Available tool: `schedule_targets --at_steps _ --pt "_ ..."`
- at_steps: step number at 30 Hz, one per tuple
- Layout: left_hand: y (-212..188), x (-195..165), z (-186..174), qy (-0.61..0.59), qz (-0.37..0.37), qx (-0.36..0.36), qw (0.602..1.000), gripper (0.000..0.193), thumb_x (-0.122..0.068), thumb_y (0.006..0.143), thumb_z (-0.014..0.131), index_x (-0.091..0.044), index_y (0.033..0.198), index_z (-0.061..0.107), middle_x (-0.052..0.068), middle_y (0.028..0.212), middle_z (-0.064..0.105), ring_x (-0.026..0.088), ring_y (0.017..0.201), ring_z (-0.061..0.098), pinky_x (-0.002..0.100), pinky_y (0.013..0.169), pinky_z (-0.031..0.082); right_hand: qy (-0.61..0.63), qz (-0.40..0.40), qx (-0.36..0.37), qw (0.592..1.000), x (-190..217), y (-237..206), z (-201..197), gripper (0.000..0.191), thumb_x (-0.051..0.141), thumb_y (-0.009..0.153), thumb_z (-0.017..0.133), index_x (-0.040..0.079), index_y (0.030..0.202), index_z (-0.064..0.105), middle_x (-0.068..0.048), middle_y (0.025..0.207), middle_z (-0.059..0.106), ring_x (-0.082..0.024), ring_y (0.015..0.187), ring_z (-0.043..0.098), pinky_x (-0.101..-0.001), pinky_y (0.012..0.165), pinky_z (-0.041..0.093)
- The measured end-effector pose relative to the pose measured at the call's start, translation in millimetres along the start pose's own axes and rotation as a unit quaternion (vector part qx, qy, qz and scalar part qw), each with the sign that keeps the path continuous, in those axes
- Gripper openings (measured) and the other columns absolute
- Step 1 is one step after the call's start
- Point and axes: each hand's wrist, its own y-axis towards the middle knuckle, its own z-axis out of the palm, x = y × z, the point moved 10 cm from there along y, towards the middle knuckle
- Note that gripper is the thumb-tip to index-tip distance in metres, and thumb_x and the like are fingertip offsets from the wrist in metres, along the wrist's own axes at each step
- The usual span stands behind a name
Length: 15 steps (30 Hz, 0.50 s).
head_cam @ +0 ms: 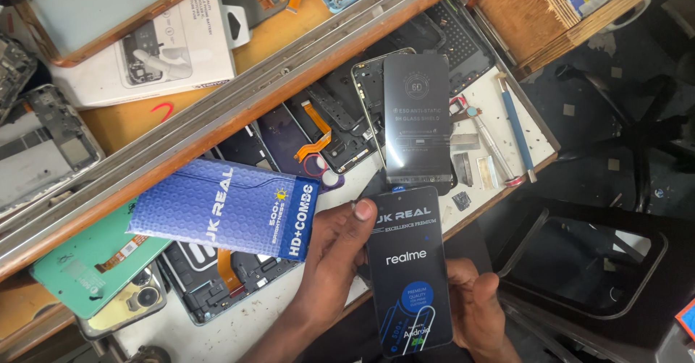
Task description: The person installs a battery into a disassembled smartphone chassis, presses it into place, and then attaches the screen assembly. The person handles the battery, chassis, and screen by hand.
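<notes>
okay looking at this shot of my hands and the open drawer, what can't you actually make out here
Head view only:
- Back of the black phone screen: faces away from the camera.
- Right hand: fingers mostly hidden behind that screen; wrist cut by the bottom edge.
- Contents of the blue box in the left hand: closed.
- Parts in the drawer: overlapped by the black glass protector sleeve and box.

Both hands [340,262] hold a black phone screen [409,269], perhaps film-covered.

One head-worn view looks steeply down, close over the hands [405,276]; cluttered drawer [507,102] beyond.
</notes>
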Motion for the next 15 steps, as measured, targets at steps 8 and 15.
schedule_targets --at_steps 8,15 --pt "-1.6 0.4 -7.6 0.061 0.0 -0.036 0.998 0.06 -0.045 0.106 0.049 0.009 0.114 0.073 0.014 0.091 0.075 0.013 0.074 0.064 0.026 0.062 0.049 0.028 0.013 -0.071 0.997 -12.4 -10.6 -9.1 0.077 0.062 0.101 0.046 -0.01 0.129 0.052 -0.028 0.127 0.064 -0.029 0.114 0.067 -0.0464 0.094 0.06" --pt "-3.3 5.6 -7.5 0.008 -0.021 -0.031 0.999 0.058 -0.045 0.104 0.048 0.008 0.112 0.07 0.014 0.09 0.076 0.015 0.075 0.072 0.028 0.065 0.058 0.041 0.022 -0.027 0.999 -13.1 -3.4 -0.2 0.086 0.061 0.107 0.047 -0.02 0.133 0.055 -0.033 0.124 0.066 -0.03 0.113 0.068 -0.044 0.092 0.059"
